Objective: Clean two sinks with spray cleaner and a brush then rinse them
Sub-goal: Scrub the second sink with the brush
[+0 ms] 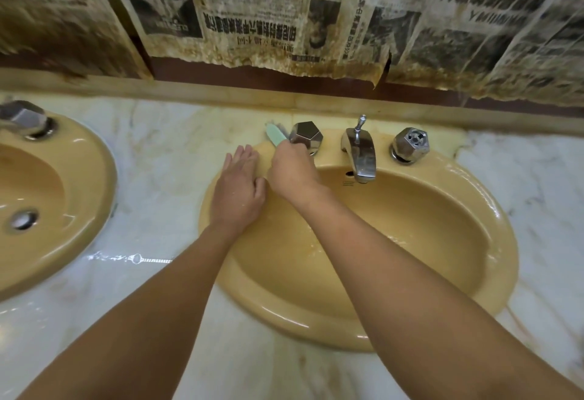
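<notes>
Right hand [292, 169] grips the green brush [275, 135] on the wet sink [505, 241] rim; left hand [238, 188] rests flat.

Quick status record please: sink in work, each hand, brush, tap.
sink in work: right sink, basin wet
left hand: flat on its rim, holding nothing
right hand: grips brush
brush: green, at back rim beside left handle
spout: no stream visible
left sink: at frame edge, no hand on it

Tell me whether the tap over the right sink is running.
Off: no stream falls from the faucet spout into the sink, though its basin looks wet.
</notes>
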The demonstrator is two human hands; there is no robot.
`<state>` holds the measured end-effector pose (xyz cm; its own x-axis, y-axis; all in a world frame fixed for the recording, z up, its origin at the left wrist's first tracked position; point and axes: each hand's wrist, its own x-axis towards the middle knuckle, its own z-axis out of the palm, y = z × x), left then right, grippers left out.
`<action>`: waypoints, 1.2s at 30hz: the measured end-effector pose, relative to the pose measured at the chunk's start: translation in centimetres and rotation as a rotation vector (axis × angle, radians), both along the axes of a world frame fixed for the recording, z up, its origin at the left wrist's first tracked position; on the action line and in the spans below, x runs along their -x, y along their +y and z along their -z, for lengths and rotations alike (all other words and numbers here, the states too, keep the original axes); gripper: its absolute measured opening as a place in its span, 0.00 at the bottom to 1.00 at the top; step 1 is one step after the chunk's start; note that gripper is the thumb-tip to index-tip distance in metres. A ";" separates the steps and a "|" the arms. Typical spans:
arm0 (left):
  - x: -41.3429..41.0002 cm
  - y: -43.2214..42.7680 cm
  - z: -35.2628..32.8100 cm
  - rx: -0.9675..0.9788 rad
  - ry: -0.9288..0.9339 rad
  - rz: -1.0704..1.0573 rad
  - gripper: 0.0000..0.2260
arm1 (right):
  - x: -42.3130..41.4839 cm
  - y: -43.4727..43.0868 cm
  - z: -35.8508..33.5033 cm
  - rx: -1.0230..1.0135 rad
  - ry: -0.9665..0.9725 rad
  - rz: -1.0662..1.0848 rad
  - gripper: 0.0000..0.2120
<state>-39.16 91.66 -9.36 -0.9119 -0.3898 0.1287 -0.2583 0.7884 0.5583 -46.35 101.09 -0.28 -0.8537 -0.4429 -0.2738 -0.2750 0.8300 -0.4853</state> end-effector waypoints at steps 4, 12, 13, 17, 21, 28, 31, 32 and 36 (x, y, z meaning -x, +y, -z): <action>0.3 -0.5 0.7 0.143 -0.096 0.150 0.32 | -0.9 2.3 1.8 0.078 -0.002 0.057 0.13; 2.1 -0.9 1.0 0.411 -0.220 0.393 0.32 | -2.0 12.8 6.2 0.188 0.256 0.323 0.13; 2.4 -1.0 1.1 0.413 -0.218 0.399 0.32 | -1.7 12.6 5.9 0.227 0.200 0.372 0.15; 3.3 -0.8 1.1 0.426 -0.230 0.394 0.32 | -2.2 11.0 5.1 0.358 -0.042 0.273 0.18; 3.7 -0.5 1.0 0.426 -0.223 0.394 0.33 | -2.9 10.2 5.6 0.748 -0.230 0.497 0.25; 3.8 -0.4 1.1 0.404 -0.218 0.410 0.30 | -0.1 3.5 3.7 0.964 -0.264 0.787 0.14; 3.9 -0.6 1.1 0.374 -0.212 0.403 0.29 | 1.3 2.3 2.5 1.150 -0.418 0.980 0.14; 3.9 -0.6 1.1 0.377 -0.213 0.409 0.30 | 1.0 2.5 2.1 1.187 -0.466 1.028 0.14; 4.1 -0.5 0.7 0.412 -0.258 0.442 0.36 | -3.5 4.1 1.8 1.274 -0.679 1.074 0.14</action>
<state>-43.22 91.18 -10.07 -0.9964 0.0633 -0.0573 0.0540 0.9870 0.1513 -42.87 105.20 -2.07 -0.7757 -0.0249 -0.6306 0.5743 -0.4420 -0.6891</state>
